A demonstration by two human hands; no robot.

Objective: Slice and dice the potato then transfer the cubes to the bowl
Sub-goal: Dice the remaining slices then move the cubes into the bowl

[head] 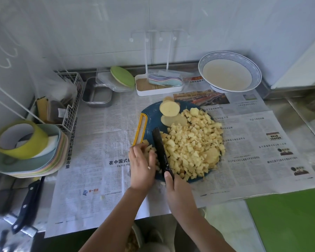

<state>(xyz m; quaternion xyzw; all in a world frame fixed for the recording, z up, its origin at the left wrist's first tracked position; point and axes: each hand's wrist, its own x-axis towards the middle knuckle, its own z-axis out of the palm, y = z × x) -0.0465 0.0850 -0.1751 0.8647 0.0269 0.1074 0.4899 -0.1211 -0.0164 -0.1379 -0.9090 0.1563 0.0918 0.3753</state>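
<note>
A dark blue round cutting board [151, 113] with a yellow handle [140, 129] lies on newspaper. A large heap of pale yellow potato cubes [191, 142] covers most of it. Round potato slices [169, 109] lie at its far edge. My right hand [173, 186] grips the handle of a black knife [160, 150], whose blade points away from me across the board's left side. My left hand [141, 166] rests with bent fingers on potato pieces just left of the blade. A white bowl with a blue rim [229, 71] stands at the back right, apart from the board.
Newspaper [102, 142] covers the counter. At the left stand a stack of pastel plates with a yellow tape roll [22, 140] and a wire rack [69, 99]. A metal tray [96, 95], a white box [158, 86] sit behind. Another knife [28, 204] lies at the front left.
</note>
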